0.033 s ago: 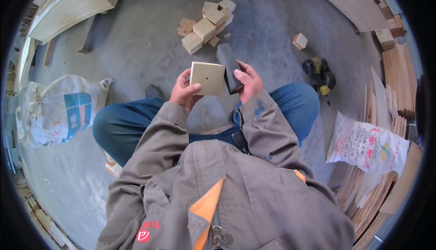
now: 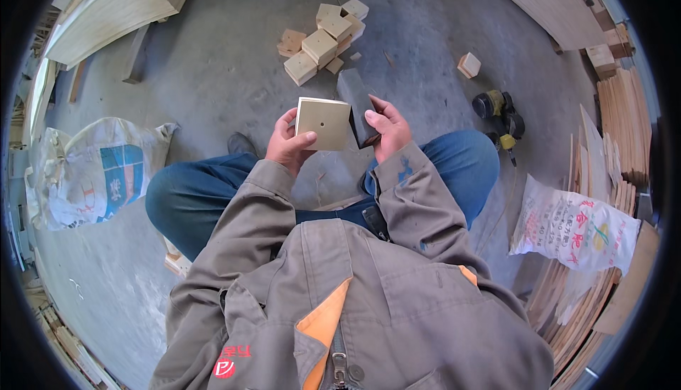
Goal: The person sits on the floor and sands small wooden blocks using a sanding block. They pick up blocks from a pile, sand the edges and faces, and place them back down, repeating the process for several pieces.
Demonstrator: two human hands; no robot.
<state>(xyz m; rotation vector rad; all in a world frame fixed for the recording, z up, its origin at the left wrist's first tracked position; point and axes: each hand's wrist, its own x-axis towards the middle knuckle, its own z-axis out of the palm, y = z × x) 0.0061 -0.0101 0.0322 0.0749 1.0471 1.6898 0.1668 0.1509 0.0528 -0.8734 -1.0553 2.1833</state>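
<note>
- Counting clock hours from the held block, with 12 pointing straight away from the body.
- Gripping a pale tan square wooden block [image 2: 319,112] in the bare left hand [image 2: 285,142], at its 8 o'clock corner, with thumb on the upper face, other fingers partly hidden behind, closing to about block thickness.
- Leaving most of that face uncovered, small dark centre hole included; probably why holding by one corner.
- Gripping a long grey rectangular block [image 2: 352,91] of unclear material in the bare right hand [image 2: 390,133], between 2 and 3 o'clock, with thumb on one side and fingers curling round the other, closing to about its width.
- Holding both just beside each other; unable to tell touching from a thin gap.
- Holding both between bent blue denim legs [image 2: 202,188], likely for steadier forearms.
- Seeing heaped pale wooden blocks [image 2: 319,47] at 12, perhaps for easy reach.
- Seeing a lone pale wooden cube [image 2: 469,65] at 2 and a yellow-and-black power tool [image 2: 488,103] at 3, perhaps lying aside for elbow room.
- Seeing a white printed sack [image 2: 574,223] near 4.
</note>
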